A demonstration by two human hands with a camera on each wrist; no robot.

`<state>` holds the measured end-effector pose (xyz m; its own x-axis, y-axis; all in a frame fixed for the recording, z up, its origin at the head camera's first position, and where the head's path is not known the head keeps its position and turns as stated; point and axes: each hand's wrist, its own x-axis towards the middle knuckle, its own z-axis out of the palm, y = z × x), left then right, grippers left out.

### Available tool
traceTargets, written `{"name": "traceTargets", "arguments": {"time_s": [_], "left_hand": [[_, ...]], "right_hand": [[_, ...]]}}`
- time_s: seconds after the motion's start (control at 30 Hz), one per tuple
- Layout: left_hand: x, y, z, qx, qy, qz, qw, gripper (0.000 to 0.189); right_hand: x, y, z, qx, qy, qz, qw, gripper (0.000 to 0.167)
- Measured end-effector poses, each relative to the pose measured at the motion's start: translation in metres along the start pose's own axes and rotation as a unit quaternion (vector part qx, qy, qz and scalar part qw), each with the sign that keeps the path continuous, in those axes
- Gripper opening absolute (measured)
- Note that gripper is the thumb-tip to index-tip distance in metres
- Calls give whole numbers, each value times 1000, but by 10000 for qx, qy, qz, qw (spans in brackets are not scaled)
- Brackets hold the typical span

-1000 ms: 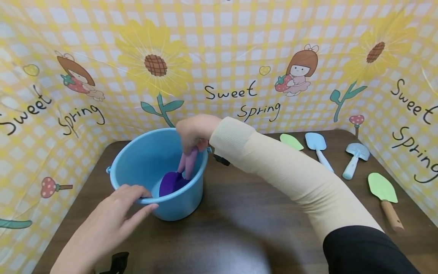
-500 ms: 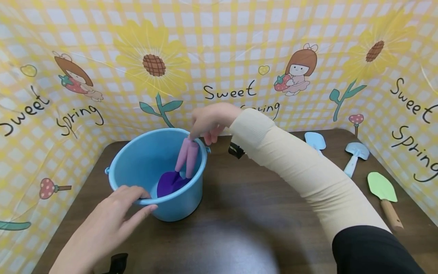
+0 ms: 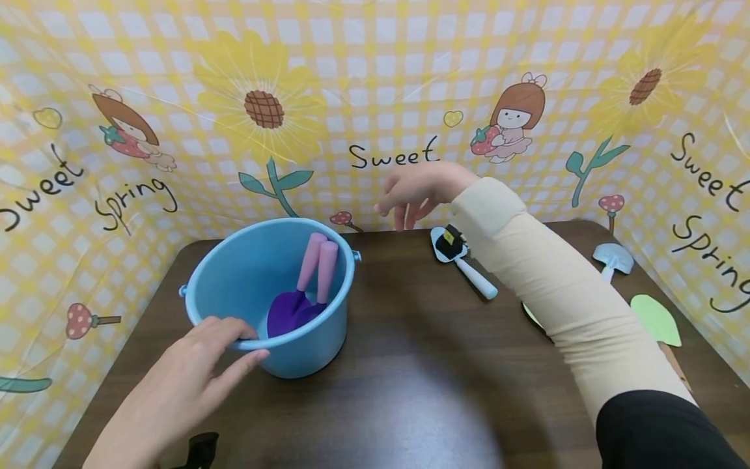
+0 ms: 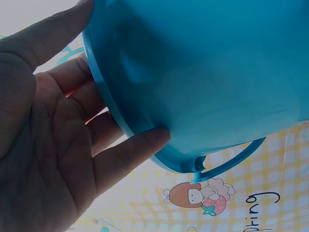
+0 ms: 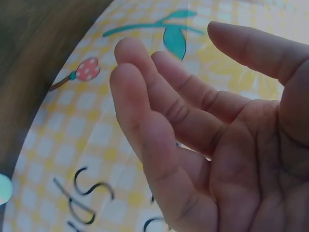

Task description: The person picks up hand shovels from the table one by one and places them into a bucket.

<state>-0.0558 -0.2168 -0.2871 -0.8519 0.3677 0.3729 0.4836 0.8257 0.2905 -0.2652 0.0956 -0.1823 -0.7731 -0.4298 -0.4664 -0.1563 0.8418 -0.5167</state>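
At the left of the head view stands a light blue bucket [image 3: 275,358]. My left hand [image 3: 181,384] grips its near rim, with the thumb on the outside. The left wrist view shows the same hand [image 4: 53,140] at the edge of the bucket wall [image 4: 207,87]. Two hand trowels lean inside, with pink handles [image 3: 327,273] and purple blades [image 3: 284,316]; their lower ends are partly hidden. To the right of the bucket, my right hand [image 3: 424,189] hovers above the table, fingers loosely bent. Nothing is in its palm [image 5: 241,159] in the right wrist view.
A light blue trowel [image 3: 477,280] lies below the right wrist, its blade partly covered by the black wrist camera [image 3: 450,242]. Farther right are a rounded blue shovel [image 3: 612,257] and a green trowel [image 3: 655,319]. The sleeve [image 3: 551,280] hides other tools. A checked cloth [image 3: 375,78] stands behind the table.
My right hand has let go of the pink-handled trowel and moved up and right, out of the bucket. The light blue trowel has come into view. My left hand stays on the rim.
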Motion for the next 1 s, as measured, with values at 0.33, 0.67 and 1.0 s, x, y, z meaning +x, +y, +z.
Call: {"name": "traceTargets", "arguments": {"time_s": [0.33, 0.67, 1.0], "left_hand": [[-1, -1, 1, 38, -2, -32, 10000, 17], [-1, 0, 1, 23, -17, -31, 10000, 16], [-2, 0, 2, 4, -49, -85, 10000, 16]], "right_hand": [[-2, 50, -5, 702, 120, 368, 9968, 35], [-2, 98, 0, 1105, 301, 829, 9900, 43], [1, 141, 16, 1617, 242, 1028, 9812, 50]]}}
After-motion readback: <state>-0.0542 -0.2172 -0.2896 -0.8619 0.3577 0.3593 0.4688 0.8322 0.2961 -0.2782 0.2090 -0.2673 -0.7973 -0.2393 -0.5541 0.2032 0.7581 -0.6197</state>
